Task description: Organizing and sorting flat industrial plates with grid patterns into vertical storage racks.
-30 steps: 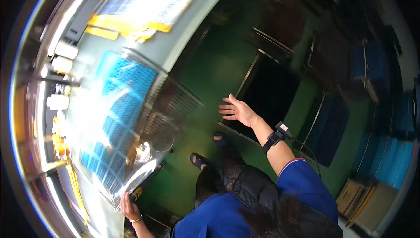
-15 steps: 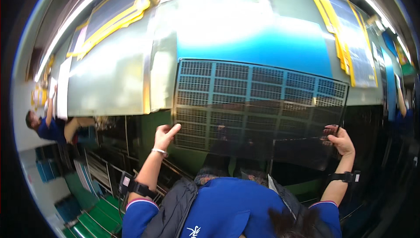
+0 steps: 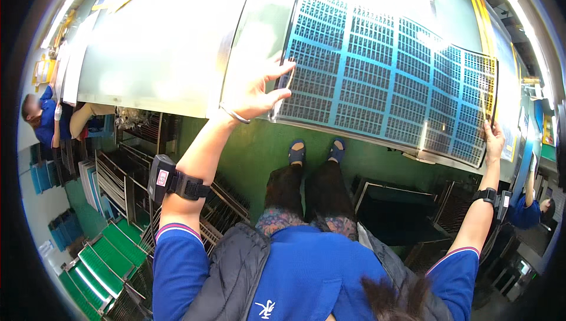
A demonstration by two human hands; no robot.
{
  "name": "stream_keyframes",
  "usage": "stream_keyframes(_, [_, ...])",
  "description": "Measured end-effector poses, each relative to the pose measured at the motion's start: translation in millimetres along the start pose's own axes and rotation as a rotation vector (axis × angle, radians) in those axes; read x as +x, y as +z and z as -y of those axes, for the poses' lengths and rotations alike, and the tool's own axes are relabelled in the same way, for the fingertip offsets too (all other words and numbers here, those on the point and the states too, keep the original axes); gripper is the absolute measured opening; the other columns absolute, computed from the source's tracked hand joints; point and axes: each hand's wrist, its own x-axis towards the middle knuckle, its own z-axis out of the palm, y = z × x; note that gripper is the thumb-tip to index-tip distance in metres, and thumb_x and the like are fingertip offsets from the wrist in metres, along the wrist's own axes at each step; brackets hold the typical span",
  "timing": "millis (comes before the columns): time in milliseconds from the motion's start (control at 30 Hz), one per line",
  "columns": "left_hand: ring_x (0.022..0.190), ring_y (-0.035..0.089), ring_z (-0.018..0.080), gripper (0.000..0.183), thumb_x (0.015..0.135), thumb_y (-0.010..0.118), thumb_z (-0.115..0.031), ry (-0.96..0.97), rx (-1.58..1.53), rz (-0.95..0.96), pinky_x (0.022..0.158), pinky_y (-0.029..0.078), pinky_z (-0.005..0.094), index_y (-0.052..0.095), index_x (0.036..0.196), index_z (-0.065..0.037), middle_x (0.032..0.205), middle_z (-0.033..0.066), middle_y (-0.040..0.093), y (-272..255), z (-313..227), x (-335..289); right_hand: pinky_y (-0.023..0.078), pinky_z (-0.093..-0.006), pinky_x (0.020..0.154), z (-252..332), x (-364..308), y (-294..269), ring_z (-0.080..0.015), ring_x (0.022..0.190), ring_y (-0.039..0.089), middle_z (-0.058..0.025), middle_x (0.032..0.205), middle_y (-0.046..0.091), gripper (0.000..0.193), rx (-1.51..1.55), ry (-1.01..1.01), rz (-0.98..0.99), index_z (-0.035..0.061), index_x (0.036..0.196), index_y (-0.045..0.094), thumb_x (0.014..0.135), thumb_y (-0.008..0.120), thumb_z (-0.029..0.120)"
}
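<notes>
A large thin dark-framed sheet [image 3: 365, 82] with a grid of small patterned blocks slants across the work table, blue showing through it. It bows slightly, and its lower edge lies along the table's front edge. My left hand [image 3: 253, 94] is at the sheet's left edge, thumb and forefinger apart and their tips over the border; its other fingers are hidden. At the lower right edge, my right hand [image 3: 494, 141] pinches the sheet's border, its fingers partly out of sight behind it. Glare washes out the far part of the sheet.
The bright work table [image 3: 147, 67] extends left. Yellow-edged sheets [image 3: 483, 26] lie at its far right. Below stand racks [image 3: 118, 179] at left and a dark framed panel [image 3: 401, 209]. Green trays [image 3: 109, 262] sit lower left. A co-worker [image 3: 44, 114] is at far left, another [image 3: 525, 212] at far right.
Both hands have moved forward, bringing the sheet away from my body and up over the table. It has shifted right in view, and my feet and the green floor now show.
</notes>
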Motion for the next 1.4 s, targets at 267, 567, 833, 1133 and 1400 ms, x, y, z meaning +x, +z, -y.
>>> stream_keyframes(267, [0.136, 0.019, 0.0343, 0.086, 0.065, 0.075, -0.021, 0.082, 0.320, 0.197, 0.110, 0.016, 0.0458, 0.033, 0.139, -0.017, 0.143, 0.0153, 0.030, -5, -8, -8, 0.046, -0.0192, 0.063, -31, 26, -2, -0.0046, 0.069, 0.056, 0.0018, 0.084, 0.063, 0.026, -0.055, -0.053, -0.082, 0.0044, 0.109, 0.061, 0.085, 0.065, 0.014])
stream_keyframes(567, [0.138, 0.006, 0.0340, 0.093, 0.065, 0.073, -0.024, 0.085, 0.362, 0.310, 0.111, 0.006, 0.0479, 0.023, 0.143, -0.015, 0.149, 0.0149, 0.015, -12, -12, -6, 0.045, -0.0185, 0.063, -33, 25, -3, -0.0034, 0.069, 0.054, 0.0029, 0.085, 0.061, 0.028, -0.016, -0.008, -0.053, 0.0039, 0.110, 0.060, 0.084, 0.065, 0.014])
stream_keyframes(833, [0.139, -0.001, 0.0341, 0.091, 0.065, 0.070, -0.025, 0.065, 0.294, 0.316, 0.110, -0.003, 0.0485, 0.023, 0.143, -0.014, 0.147, 0.0208, 0.016, -10, -16, -3, 0.045, -0.0195, 0.069, -34, 23, -5, -0.0040, 0.076, 0.055, 0.0017, 0.093, 0.062, 0.032, 0.041, 0.003, -0.042, 0.0038, 0.114, 0.059, 0.084, 0.065, 0.013])
stream_keyframes(1133, [0.137, 0.011, 0.0387, 0.094, 0.060, 0.073, -0.014, 0.036, 0.258, 0.255, 0.111, 0.012, 0.0488, 0.026, 0.142, -0.016, 0.146, 0.0148, 0.025, -7, -9, -7, 0.045, -0.0180, 0.067, -38, 20, -4, -0.0035, 0.074, 0.055, 0.0023, 0.091, 0.062, 0.031, 0.065, -0.008, -0.063, 0.0042, 0.114, 0.059, 0.085, 0.064, 0.012])
stream_keyframes(1400, [0.139, 0.004, 0.0317, 0.090, 0.064, 0.069, -0.009, -0.023, 0.249, 0.309, 0.111, 0.000, 0.0471, 0.026, 0.142, -0.015, 0.149, 0.0128, 0.017, -7, -15, -10, 0.046, -0.0191, 0.067, -34, 20, 1, -0.0040, 0.076, 0.055, 0.0025, 0.090, 0.062, 0.030, 0.088, 0.018, -0.036, 0.0043, 0.114, 0.058, 0.085, 0.064, 0.012])
